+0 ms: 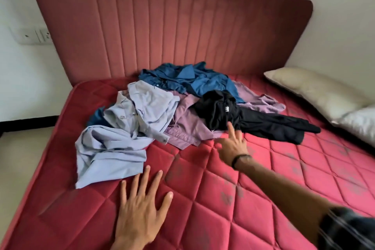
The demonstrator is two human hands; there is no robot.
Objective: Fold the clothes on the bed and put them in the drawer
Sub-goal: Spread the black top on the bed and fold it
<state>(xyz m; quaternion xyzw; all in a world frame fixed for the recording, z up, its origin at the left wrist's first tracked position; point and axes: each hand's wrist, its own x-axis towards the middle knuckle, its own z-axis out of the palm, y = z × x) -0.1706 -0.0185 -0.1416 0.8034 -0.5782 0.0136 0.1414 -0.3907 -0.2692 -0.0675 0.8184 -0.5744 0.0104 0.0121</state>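
A heap of crumpled clothes lies on the red quilted mattress [213,189]. In it are a light blue shirt [121,128] at the front left, a purple shirt [186,124] in the middle, a dark blue shirt [192,81] at the back and a black garment [253,119] stretching to the right. My right hand [231,144] reaches out with its fingers straight, the fingertips at the near edge of the black garment. My left hand [142,205] lies flat with spread fingers on the mattress, just in front of the light blue shirt. No drawer is in view.
A padded red headboard [172,26] stands behind the heap. Two pillows, one cream [316,89] and one white [359,122], lie along the right side of the bed. A wall socket [34,35] is on the left wall. Pale floor shows at the left.
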